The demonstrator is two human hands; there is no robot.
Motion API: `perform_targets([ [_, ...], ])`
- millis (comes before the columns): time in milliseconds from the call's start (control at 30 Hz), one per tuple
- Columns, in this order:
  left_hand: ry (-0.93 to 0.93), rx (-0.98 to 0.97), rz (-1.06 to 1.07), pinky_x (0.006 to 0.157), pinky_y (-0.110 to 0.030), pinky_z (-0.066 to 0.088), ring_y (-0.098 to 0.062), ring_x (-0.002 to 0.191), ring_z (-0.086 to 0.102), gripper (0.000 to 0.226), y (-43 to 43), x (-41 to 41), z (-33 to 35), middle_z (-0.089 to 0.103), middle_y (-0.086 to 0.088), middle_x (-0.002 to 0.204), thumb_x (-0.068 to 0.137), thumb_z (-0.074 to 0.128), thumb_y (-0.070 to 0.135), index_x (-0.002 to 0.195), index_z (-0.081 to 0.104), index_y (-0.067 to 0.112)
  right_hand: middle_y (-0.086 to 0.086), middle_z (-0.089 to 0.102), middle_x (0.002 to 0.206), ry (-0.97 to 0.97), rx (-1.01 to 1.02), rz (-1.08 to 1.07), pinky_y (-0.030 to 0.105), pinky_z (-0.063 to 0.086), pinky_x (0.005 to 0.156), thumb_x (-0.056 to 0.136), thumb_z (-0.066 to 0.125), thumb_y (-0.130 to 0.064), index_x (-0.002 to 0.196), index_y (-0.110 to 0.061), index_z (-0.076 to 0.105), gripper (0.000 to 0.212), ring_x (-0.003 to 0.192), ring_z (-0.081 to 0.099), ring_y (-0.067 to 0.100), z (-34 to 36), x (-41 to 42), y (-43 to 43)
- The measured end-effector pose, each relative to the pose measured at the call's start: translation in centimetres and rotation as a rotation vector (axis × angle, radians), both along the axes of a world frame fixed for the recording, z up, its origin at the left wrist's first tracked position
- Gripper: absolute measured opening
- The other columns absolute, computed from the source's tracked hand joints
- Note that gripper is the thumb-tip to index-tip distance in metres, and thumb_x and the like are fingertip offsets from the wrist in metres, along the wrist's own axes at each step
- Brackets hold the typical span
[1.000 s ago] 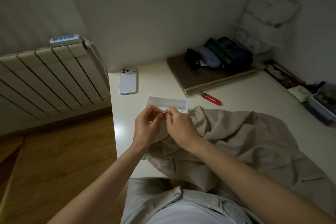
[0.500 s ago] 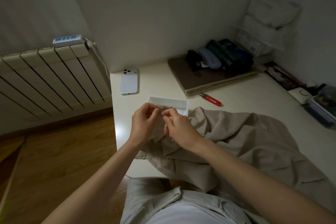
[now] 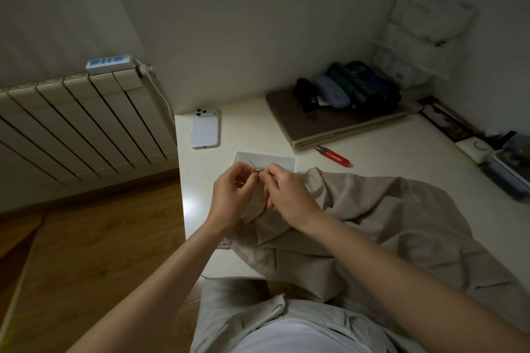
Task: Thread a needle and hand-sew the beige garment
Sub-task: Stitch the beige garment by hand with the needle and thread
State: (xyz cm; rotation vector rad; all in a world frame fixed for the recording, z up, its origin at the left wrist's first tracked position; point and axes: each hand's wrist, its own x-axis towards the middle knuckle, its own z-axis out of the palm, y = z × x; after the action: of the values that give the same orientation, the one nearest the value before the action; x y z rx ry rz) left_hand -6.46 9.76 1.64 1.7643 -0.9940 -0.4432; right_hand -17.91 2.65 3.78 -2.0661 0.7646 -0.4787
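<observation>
The beige garment (image 3: 381,226) lies crumpled over the white table (image 3: 252,126) and hangs into my lap. My left hand (image 3: 232,198) and my right hand (image 3: 289,195) meet fingertip to fingertip above its left edge. A thin dark needle (image 3: 253,164) sticks up and to the left from where the fingertips pinch together. Both hands pinch a small fold of the fabric there. Any thread is too fine to make out.
A shallow white tray (image 3: 266,157) sits just behind my hands. Red thread snips (image 3: 334,155) lie to its right, a white phone (image 3: 205,128) at the back left. A brown board (image 3: 324,120) carries dark cases. A radiator (image 3: 71,120) stands left of the table.
Both hands have stayed pinched together at the garment's edge, drifting slightly away from me towards the tray. The needle tip now shows above the fingertips.
</observation>
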Motion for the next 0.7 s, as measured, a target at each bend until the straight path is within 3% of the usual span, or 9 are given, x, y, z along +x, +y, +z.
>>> perform_targets([
  [100, 0.015, 0.006, 0.011, 0.07, -0.015, 0.053, -0.004, 0.078, 0.061, 0.007, -0.1, 0.0, 0.0, 0.064, 0.008, 0.082, 0.094, 0.057, 0.016, 0.091, 0.063, 0.017, -0.012, 0.051, 0.066, 0.011, -0.002, 0.019, 0.019, 0.047, 0.062, 0.102, 0.04, -0.026, 0.093, -0.014, 0.055, 0.021, 0.059, 0.051, 0.002, -0.4, -0.3, 0.0],
  [267, 0.068, 0.021, 0.093, 0.068, -0.014, 0.051, -0.008, 0.08, 0.06, 0.006, -0.2, -0.1, 0.3, 0.062, 0.007, 0.083, 0.095, 0.056, 0.017, 0.092, 0.062, 0.017, -0.008, 0.055, 0.06, 0.04, -0.039, 0.038, 0.035, 0.053, 0.077, 0.101, 0.042, -0.026, 0.091, -0.014, 0.058, 0.023, 0.063, 0.058, 0.009, -0.3, -0.6, 0.2],
  [700, -0.006, 0.017, -0.026, 0.073, -0.02, 0.053, -0.008, 0.081, 0.061, 0.007, -0.2, -0.4, 1.1, 0.063, 0.007, 0.084, 0.095, 0.056, 0.017, 0.094, 0.063, 0.015, -0.004, 0.057, 0.062, 0.01, 0.003, -0.035, 0.041, 0.053, 0.075, 0.101, 0.042, -0.03, 0.089, -0.013, 0.057, 0.027, 0.066, 0.061, 0.016, -0.2, -0.2, -0.7],
])
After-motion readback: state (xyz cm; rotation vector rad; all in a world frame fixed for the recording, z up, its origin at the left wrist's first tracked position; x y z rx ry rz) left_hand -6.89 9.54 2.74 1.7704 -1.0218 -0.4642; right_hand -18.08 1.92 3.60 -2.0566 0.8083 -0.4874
